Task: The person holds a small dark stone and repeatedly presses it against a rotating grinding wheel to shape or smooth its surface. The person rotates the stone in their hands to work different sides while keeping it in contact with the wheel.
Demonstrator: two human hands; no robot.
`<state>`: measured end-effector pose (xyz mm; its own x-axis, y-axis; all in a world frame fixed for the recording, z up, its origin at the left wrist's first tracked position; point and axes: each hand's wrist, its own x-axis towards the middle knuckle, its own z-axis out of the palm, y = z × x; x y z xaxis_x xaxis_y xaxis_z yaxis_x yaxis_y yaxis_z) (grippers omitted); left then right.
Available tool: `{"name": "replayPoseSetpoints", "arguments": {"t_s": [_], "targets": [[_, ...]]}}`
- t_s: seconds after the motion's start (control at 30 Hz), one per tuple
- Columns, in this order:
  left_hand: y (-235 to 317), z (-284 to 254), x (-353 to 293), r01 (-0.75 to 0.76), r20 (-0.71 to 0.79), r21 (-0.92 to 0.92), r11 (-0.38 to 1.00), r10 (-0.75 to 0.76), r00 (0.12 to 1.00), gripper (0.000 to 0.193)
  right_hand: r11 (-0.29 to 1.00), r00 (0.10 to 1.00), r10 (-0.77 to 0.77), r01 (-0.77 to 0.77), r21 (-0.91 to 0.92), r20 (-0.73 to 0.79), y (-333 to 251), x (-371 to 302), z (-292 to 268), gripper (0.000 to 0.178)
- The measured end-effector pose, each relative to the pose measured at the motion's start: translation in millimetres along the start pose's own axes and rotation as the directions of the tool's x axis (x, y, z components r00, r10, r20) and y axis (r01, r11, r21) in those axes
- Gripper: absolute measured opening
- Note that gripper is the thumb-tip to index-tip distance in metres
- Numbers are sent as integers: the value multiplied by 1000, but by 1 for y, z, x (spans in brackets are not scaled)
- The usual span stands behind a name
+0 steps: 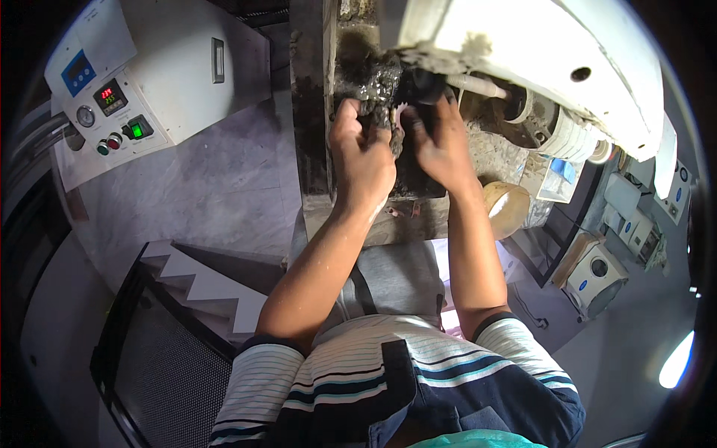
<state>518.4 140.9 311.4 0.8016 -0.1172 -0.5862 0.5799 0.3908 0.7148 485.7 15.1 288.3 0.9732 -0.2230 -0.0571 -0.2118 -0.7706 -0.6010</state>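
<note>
My left hand (363,158) and my right hand (447,153) reach into a trough smeared with wet black slurry (382,81). Between my fingertips is a small pink piece with a jagged edge (401,113), which looks like a denture. Both hands are closed about it, and my fingers hide most of it. Dark wet muck coats the left fingers and thumb. A black polishing wheel (427,87) on a pale spindle (478,86) sits just beyond my right fingertips. Whether the piece touches the wheel, I cannot tell.
A white machine housing (515,45) overhangs the trough on the right. A round tan bowl (506,209) with white contents stands beside my right forearm. At left is a grey cabinet (202,67) with a lit control panel. Several white devices (597,280) are at far right.
</note>
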Motion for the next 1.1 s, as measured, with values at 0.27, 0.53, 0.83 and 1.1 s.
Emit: {"name": "replayPoseSetpoints", "arguments": {"t_s": [0.27,0.53,0.83,1.1], "targets": [[15,-28,4,-62,105,-156,986,79,991,18,881,870,-159,339,-330,467,-27,3,9,91],[0,-26,14,83,228,-253,964,-24,973,26,974,769,96,-203,100,631,-18,-25,-29,44],[-16,-10,17,366,212,-327,871,-309,927,27,940,981,-176,144,309,79,-40,-28,-53,45],[-28,-5,33,506,395,-450,735,-345,852,26,636,922,387,-263,725,-5,-12,-2,-10,19]]}}
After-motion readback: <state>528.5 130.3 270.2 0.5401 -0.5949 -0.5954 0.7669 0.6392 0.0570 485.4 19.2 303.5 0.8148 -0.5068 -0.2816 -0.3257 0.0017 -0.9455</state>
